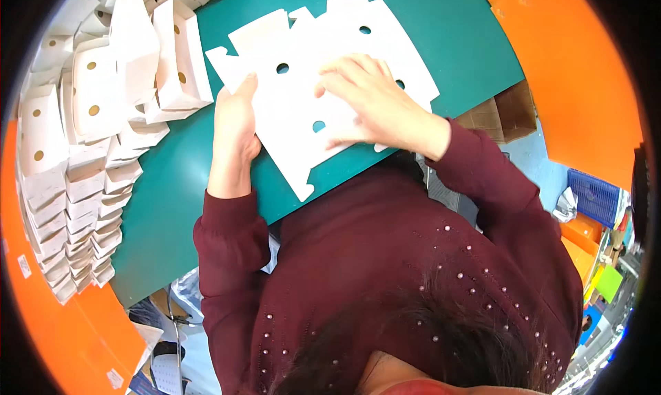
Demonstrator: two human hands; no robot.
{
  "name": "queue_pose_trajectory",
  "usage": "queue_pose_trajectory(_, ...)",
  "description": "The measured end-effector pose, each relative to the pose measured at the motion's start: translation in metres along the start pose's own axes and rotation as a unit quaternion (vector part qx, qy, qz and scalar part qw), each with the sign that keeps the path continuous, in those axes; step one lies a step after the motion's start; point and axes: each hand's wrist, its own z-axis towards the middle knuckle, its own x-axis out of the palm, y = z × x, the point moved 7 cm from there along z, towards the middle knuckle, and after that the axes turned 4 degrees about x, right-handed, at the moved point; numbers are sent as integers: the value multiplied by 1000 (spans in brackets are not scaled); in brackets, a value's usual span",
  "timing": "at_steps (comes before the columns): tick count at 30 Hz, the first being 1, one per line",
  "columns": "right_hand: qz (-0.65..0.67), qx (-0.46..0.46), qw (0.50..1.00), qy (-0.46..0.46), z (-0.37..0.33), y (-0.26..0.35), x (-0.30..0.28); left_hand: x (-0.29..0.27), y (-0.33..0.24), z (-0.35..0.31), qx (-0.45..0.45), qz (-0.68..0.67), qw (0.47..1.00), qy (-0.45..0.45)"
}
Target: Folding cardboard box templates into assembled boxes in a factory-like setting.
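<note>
A flat white die-cut cardboard box blank [289, 109] with round holes and notched tabs lies on the green tabletop [175, 178] in front of me. My left hand [234, 123] grips its left edge, with the thumb on top and the fingers mostly hidden behind the edge. Over the right part of the blank, my right hand [379, 106] is spread, its fingers curved and the thumb apart, holding nothing. Whether its fingertips touch the card, I cannot tell.
Folded white boxes [96, 92] with round holes stand in nested stacks along the left. Orange panels [578, 71] flank the table on both sides. At the right are a brown cardboard box [516, 111] and a blue plastic crate [593, 197].
</note>
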Motion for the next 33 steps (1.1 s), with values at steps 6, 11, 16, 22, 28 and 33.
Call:
queue_pose_trajectory(6,10,-7,1000,12,-43,10,-54,35,12,-25,28,-157,987,32)
queue_pose_trajectory(11,-85,39,996,6,-63,7,-71,83,22,-83,75,-266,960,44)
queue_pose_trajectory(16,-21,35,998,58,-86,-28,-58,47,30,-118,-44,-141,973,175)
queue_pose_trajectory(22,1,-4,998,60,-91,-35,-60,19,14,-152,-22,216,940,264)
queue_pose_trajectory(28,96,-46,985,137,-81,12,-36,72,-8,-137,405,606,630,268)
queue_pose_trajectory(33,50,5,998,-36,-44,-38,-77,60,-3,-133,422,599,589,341)
